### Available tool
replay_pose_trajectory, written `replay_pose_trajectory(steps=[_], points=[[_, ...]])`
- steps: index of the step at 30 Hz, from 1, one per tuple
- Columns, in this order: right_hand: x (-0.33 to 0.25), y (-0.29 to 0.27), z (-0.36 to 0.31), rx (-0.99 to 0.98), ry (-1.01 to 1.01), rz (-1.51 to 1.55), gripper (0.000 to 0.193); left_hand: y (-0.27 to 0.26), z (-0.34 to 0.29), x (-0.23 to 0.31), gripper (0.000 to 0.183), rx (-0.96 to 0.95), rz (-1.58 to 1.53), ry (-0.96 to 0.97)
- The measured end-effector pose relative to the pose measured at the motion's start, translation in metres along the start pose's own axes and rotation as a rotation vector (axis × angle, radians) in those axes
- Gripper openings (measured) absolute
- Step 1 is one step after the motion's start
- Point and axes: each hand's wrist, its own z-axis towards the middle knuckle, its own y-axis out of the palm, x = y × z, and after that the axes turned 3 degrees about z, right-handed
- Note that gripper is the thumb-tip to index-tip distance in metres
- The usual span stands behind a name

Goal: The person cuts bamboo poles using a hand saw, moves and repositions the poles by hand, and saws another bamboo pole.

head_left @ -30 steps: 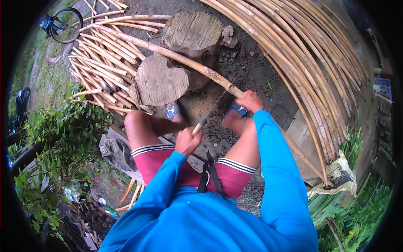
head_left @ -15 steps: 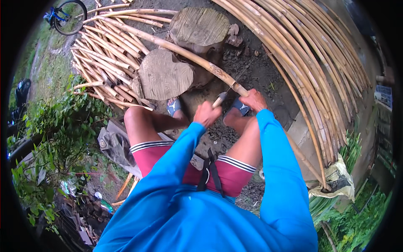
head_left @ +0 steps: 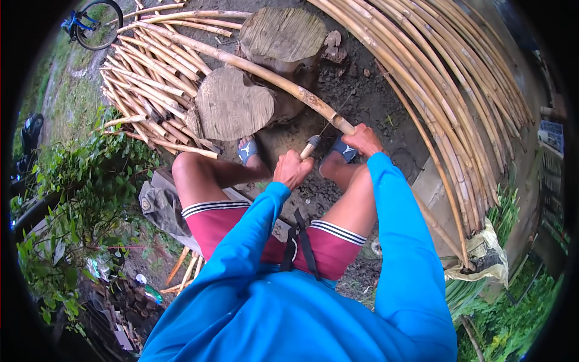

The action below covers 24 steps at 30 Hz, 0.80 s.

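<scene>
A saw (head_left: 309, 148) set across a bamboo pole (head_left: 265, 73), one in each grip

We see the left grip (head_left: 292, 169), near the middle of the frame, wrapped around the saw's pale handle. From there a thin blade (head_left: 325, 128), seen nearly edge-on, runs up and right, crossing the pole just beside the right grip (head_left: 363, 142). That one, right of centre, is curled around the pole itself. We follow the pole toward the upper left of the frame, past the gap between a heart-shaped stump (head_left: 232, 104) and a rounder stump (head_left: 282, 35) above it.

Below these, we find blue sandals (head_left: 246, 152) and maroon shorts (head_left: 329, 244) with striped hems; blue sleeves (head_left: 410, 229) reach up from the lower edge. Farther out, a pile of short bamboo pieces (head_left: 151, 84) fills the upper left, near a bicycle wheel (head_left: 99, 25), while long poles (head_left: 422, 90) curve across the upper right. We notice a pale sack (head_left: 496, 256) at lower right and leafy plants (head_left: 78, 181) along the left.
</scene>
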Motion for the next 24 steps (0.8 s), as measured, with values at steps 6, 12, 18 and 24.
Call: replay_pose_trajectory(steps=[6, 12, 18, 24], points=[[0.027, -0.003, -0.015, 0.021, 0.017, -0.009, 0.046, 0.012, -0.018, 0.011, 0.043, -0.124, -0.047, 0.057], [0.033, -0.006, -0.014, 0.04, 0.019, -0.013, 0.046, 0.028, -0.023, 0.005, 0.035, 0.017, -0.118, 0.214], [0.03, -0.006, -0.013, 0.033, -0.044, -0.014, 0.048, 0.025, -0.018, 0.001, 0.032, -0.056, -0.183, 0.269], [0.042, -0.002, -0.014, 0.128, -0.058, -0.054, 0.047, 0.005, -0.067, -0.036, 0.034, -0.104, -0.148, 0.147]])
